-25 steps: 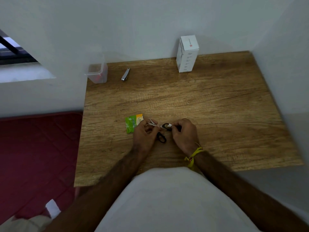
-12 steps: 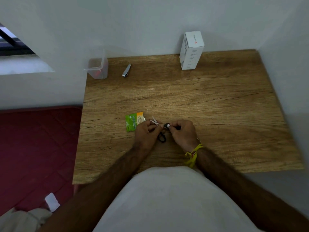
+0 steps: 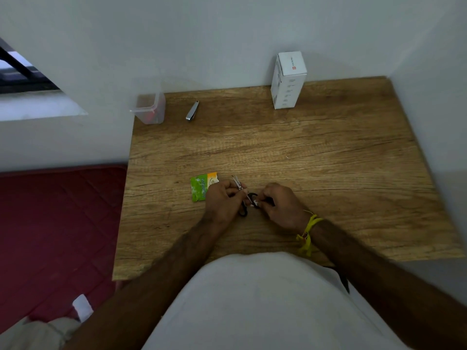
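Lower centre of frame, near the front edge of the wooden table [image 3: 303, 152]: I see both hands meeting over a small pair of scissors [image 3: 246, 194].

Left hand [image 3: 222, 200] is curled round the scissors at the middle. The blades stick out above its fingers and point to the upper left. The black handle loops sit between the two hands, one of them low against the tabletop.

Right hand [image 3: 283, 205] has its fingers curled in and pinches a small white piece [image 3: 255, 203] right at the handle loop. I can't tell what that piece is, or whether the fingers also touch the loop. There is a yellow wristband [image 3: 308, 236] on that wrist.

Green sachet [image 3: 202, 186] lies flat just left of the left hand, with its edge partly under the knuckles.

Back edge of the table, well apart from the hands: clear plastic container [image 3: 149, 108] at upper left, nail clipper [image 3: 192, 111] just right of it, and a white box [image 3: 288, 80] upright against the wall at upper right.

Red mat [image 3: 58, 223] is on the floor at the left of frame.
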{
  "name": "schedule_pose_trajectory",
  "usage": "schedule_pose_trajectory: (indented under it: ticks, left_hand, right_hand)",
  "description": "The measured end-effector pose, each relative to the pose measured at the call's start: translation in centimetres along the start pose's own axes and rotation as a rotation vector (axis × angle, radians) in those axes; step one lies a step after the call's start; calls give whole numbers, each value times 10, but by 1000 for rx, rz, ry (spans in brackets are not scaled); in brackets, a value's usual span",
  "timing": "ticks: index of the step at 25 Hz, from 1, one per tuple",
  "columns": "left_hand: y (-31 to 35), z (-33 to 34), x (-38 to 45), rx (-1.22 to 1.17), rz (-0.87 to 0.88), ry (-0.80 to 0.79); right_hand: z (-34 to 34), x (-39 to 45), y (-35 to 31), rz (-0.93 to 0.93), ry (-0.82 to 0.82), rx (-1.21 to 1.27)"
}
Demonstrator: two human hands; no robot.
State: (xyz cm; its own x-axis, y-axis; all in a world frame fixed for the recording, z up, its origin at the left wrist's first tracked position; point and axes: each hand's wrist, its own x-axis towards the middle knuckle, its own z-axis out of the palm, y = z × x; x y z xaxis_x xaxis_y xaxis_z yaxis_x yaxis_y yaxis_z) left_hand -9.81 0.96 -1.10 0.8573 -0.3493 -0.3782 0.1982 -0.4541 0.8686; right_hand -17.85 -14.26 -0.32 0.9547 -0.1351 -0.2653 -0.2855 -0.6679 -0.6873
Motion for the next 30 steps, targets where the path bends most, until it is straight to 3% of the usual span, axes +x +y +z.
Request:
schedule_pose_trajectory:
  ticks: [5, 11, 17, 20, 27, 30]
  left_hand:
    - [6, -6, 9, 91, 28, -146]
    - [39, -12, 25, 174, 38, -432]
    - [49, -20, 33, 212, -81, -687]
    - [45, -22, 30, 185, -87, -627]
    - [29, -10, 8, -71, -18, -224]
    - [23, -4, 1, -106, 35, -113]
  right_hand:
    - [-6, -3, 4, -251, -120, -292]
    - [-38, 2, 1, -723, -168, -789]
    - [-48, 6, -6, -1008, -140, -792]
    - [-43, 1, -4, -910, -75, -721]
    - [-22, -15, 11, -332, 28, -212]
    - [-8, -21, 3, -156, 157, -97]
